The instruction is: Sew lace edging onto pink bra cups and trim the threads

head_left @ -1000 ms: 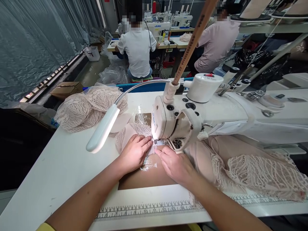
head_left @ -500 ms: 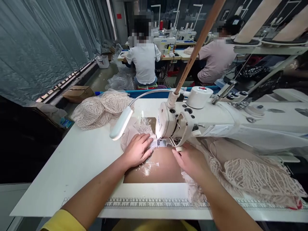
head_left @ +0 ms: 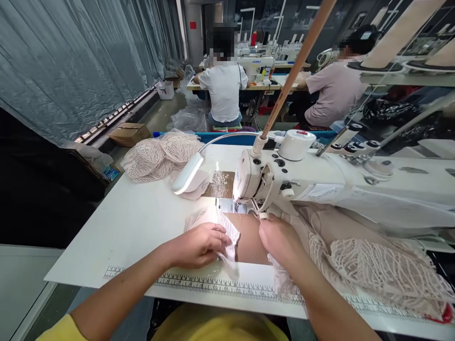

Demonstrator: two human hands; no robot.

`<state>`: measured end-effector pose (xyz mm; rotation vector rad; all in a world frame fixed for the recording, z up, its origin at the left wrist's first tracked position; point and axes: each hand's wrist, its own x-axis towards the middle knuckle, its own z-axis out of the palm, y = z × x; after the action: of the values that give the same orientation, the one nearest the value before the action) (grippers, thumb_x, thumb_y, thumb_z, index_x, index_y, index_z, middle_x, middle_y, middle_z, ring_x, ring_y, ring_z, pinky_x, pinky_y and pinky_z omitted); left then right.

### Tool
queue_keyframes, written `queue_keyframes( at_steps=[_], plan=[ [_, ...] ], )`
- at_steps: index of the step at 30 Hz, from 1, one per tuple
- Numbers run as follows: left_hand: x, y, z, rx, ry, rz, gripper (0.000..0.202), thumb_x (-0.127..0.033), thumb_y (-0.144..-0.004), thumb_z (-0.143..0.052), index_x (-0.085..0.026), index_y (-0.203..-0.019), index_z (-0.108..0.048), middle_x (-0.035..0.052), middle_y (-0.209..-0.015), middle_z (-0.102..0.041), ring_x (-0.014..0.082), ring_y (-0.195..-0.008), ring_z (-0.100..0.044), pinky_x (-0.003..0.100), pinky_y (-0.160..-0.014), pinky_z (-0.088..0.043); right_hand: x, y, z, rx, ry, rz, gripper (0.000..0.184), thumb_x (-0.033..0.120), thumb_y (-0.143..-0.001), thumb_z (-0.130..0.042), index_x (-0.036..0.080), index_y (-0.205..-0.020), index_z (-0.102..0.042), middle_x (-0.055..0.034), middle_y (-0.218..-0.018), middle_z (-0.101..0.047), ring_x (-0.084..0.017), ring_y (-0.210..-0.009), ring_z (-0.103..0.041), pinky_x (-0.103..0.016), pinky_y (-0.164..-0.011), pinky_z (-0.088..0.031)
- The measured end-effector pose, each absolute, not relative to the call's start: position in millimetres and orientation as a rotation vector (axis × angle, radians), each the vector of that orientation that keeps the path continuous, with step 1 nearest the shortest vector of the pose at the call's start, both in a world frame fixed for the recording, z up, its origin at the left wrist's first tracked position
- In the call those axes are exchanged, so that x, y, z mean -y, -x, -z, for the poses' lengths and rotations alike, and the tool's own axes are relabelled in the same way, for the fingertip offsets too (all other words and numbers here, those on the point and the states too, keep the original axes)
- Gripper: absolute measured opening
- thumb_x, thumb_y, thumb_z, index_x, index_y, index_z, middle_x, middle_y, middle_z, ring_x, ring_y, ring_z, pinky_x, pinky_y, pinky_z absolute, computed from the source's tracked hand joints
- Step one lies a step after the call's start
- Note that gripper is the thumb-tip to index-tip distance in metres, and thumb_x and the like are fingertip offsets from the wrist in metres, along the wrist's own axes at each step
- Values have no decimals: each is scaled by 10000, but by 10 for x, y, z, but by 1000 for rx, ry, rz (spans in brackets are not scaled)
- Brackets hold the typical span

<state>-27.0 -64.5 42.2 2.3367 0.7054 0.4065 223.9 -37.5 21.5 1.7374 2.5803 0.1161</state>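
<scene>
My left hand [head_left: 202, 244] is closed on a pale lace fabric piece [head_left: 230, 231] in front of the sewing machine [head_left: 245, 177]. The piece lies partly over the brown panel [head_left: 250, 241] set in the table. Just below the needle area, my right hand [head_left: 282, 239] is curled with its fingertips beside a small white knob [head_left: 263, 216]. A thin dark metal shape shows near those fingertips; whether the hand grips it is unclear. Beige lace fabric [head_left: 282, 279] hangs under my right wrist, and a larger lace garment [head_left: 380, 265] lies to the right.
A gooseneck lamp [head_left: 188, 174] lights the needle area. Lace cups [head_left: 152, 158] are piled at the table's back left. A printed ruler [head_left: 199, 285] runs along the front edge of the white table [head_left: 106, 237]. Two people sit at machines further back.
My left hand has drawn the lace piece away from under the needle, toward me. My right hand stays near the machine head, its fingers curled more. The view has shifted slightly.
</scene>
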Motion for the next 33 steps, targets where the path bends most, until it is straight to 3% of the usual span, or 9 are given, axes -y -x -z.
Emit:
queue_keyframes(
  at_steps=[3,7,11,13,16,19,27,30,33],
  plan=[
    [817,270,-484,-651,-2267,-354,270,-138,-790,-609,-205,-1039,-688,70,-1207,-645,255,-1219,-498,375,-1071,-377,367,-2210,-228,-2593,-1774,-31,238,88,-866,-447,169,-749,-638,-80,-685,-639,-187,-665,-616,-268,-538,-345],
    [758,369,-505,-875,-2097,-497,453,-322,-764,-702,-214,-1197,-623,93,-1328,-553,266,-1258,-466,399,-1080,-371,401,-2192,-268,-2788,-1739,235,295,211,-930,-407,200,-687,-574,-37,-669,-632,-170,-625,-587,-265,-528,-343],
    [474,465,-413,-1348,-1887,-627,635,-399,-740,-705,-175,-1309,-534,133,-1382,-487,303,-1266,-445,417,-1061,-369,442,-2179,-158,-3010,-1682,457,312,257,-958,-311,204,-832,-591,-39,-726,-657,-179,-674,-608,-281,-601,-405],
    [351,481,-342,-1433,-1774,-574,692,-409,-720,-713,-168,-1335,-504,135,-1298,-547,303,-1166,-519,393,-975,-428,445,-2173,-92,-3051,-1677,563,295,274,-956,-310,206,-883,-588,-42,-752,-666,-182,-685,-618,-284,-606,-420],
    [267,463,-263,-1395,-1632,-545,518,-353,-759,-664,-173,-1237,-575,48,-928,-629,201,-828,-595,279,-719,-464,439,-2165,-65,-3066,-1667,687,272,285,-953,-326,217,-932,-589,-34,-768,-677,-181,-691,-628,-283,-604,-440],
    [280,415,-238,-1254,-1505,-587,303,-322,-760,-660,-144,-1005,-648,-22,-713,-519,111,-631,-490,203,-570,-365,436,-2152,-111,-3076,-1655,786,292,289,-956,-332,223,-1069,-592,-50,-918,-712,-193,-793,-657,-294,-647,-476],
    [379,263,-293,-1015,-1215,-571,320,-404,-725,-735,-102,-764,-637,-3,-701,-570,91,-617,-480,193,-566,-361,429,-2128,-214,-2980,-1609,1222,408,350,-974,-344,182,-1238,-605,-93,-1223,-653,-228,-1131,-594,-382,-935,-477],
    [398,244,-300,-998,-1203,-527,308,-399,-739,-733,-101,-809,-695,20,-718,-623,108,-635,-520,203,-578,-390,422,-2128,-205,-2928,-1610,1339,376,356,-937,-444,198,-1223,-627,-96,-1205,-663,-244,-1119,-601,-408,-938,-478],
    [406,237,-280,-966,-1188,-540,327,-393,-757,-724,-107,-915,-732,75,-858,-697,157,-753,-602,244,-687,-457,429,-2120,-215,-2861,-1606,1495,353,341,-887,-531,197,-1189,-644,-92,-1169,-680,-243,-1076,-618,-400,-923,-483]
  ],
)
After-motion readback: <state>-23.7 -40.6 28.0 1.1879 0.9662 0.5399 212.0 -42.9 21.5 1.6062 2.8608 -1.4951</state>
